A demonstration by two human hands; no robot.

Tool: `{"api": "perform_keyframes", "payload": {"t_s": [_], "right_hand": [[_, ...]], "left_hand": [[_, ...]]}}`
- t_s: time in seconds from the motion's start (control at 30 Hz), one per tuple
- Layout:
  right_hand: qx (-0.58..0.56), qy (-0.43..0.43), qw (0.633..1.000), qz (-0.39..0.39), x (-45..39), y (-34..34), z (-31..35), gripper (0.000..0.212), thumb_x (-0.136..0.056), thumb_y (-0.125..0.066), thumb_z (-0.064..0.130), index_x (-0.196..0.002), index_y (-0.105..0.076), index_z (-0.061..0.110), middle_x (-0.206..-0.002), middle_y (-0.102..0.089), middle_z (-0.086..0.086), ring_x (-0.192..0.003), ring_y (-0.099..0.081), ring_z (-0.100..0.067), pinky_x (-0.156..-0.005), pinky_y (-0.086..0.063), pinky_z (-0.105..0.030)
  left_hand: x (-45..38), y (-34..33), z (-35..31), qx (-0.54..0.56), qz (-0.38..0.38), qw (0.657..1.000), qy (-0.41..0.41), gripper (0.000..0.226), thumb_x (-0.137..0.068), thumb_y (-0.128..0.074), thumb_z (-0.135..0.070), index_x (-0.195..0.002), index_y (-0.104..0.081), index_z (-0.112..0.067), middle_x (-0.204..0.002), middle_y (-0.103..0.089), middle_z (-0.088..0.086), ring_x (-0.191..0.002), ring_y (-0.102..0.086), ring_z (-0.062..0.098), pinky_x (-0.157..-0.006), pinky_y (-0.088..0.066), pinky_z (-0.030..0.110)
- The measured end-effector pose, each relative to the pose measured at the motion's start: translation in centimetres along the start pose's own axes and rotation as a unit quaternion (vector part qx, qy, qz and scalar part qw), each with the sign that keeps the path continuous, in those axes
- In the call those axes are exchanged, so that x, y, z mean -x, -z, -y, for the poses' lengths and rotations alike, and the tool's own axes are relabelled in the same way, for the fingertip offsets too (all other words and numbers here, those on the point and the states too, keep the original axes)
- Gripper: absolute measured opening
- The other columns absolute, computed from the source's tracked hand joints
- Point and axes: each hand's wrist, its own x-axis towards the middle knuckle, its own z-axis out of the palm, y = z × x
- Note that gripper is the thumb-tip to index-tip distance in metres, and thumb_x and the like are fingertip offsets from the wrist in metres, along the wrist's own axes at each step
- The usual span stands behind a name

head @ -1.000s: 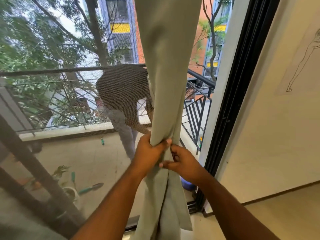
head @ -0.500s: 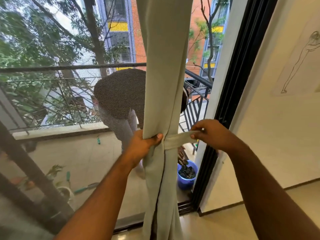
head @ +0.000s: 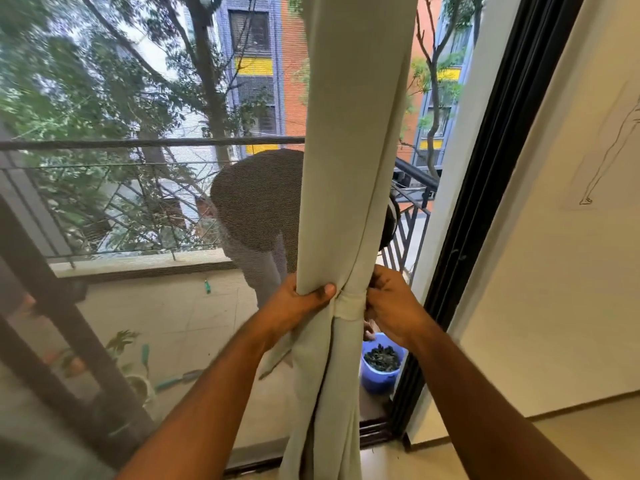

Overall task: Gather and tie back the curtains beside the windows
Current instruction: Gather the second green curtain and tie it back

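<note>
Beyond the glass, the pale tiled balcony floor (head: 180, 317) carries a round blue plastic bucket (head: 379, 375) full of dark bits, standing just beside the black door frame (head: 485, 202). A small green object (head: 207, 286) lies near the railing's base, and a teal-handled garden tool (head: 175, 381) lies beside a potted plant (head: 133, 375).

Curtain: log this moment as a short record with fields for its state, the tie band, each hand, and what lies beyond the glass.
curtain: pale green curtain, gathered into one hanging column
tie band: matching fabric band wrapped around the bunch; fastening not visible
left hand: left hand grips the bunch beside the band, thumb across the front
right hand: right hand at the band's right side, fingers curled behind the cloth
outside: person bending over on the balcony; blue bucket of dark bits by the door frame
</note>
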Motion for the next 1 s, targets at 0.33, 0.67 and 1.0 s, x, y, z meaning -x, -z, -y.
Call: {"api": "perform_keyframes", "payload": {"t_s": [0.33,0.67,1.0], "right_hand": [[-0.140,0.005,0.989,0.052,0.3,-0.9,-0.1,0.058,-0.073,-0.066,-0.004,-0.122,-0.054,0.024,-0.115,-0.068,-0.003,-0.097,-0.069,-0.017,-0.070,-0.060,-0.032],[0.239,0.252,0.937,-0.032,2.7,0.1,-3.2,0.034,-0.083,-0.071,0.009,-0.111,-0.059,0.025,-0.116,-0.055,0.004,-0.108,-0.061,-0.006,-0.088,-0.052,-0.019],[0.432,0.296,0.843,-0.120,1.6,-0.8,-1.9,0.020,-0.079,-0.074,0.011,-0.098,-0.068,0.014,-0.098,-0.045,0.010,-0.088,-0.041,0.006,-0.080,-0.034,0.001]], "left_hand": [[-0.5,2.2,-3.4,-0.492,-0.043,0.869,-0.002,0.102,-0.062,-0.060,-0.083,-0.147,-0.029,-0.036,-0.147,-0.042,-0.004,-0.133,-0.036,0.030,-0.106,-0.024,0.047],[1.0,0.9,-4.8,-0.694,-0.175,0.699,0.009,0.085,-0.064,-0.030,-0.094,-0.104,-0.065,-0.028,-0.103,-0.067,-0.002,-0.111,-0.045,0.027,-0.087,-0.031,0.042],[5.7,-2.0,-4.4,0.161,-0.201,0.959,0.115,0.046,-0.078,-0.076,-0.011,-0.108,-0.044,-0.024,-0.102,-0.067,0.017,-0.077,-0.065,0.028,-0.065,-0.053,0.040]]}}
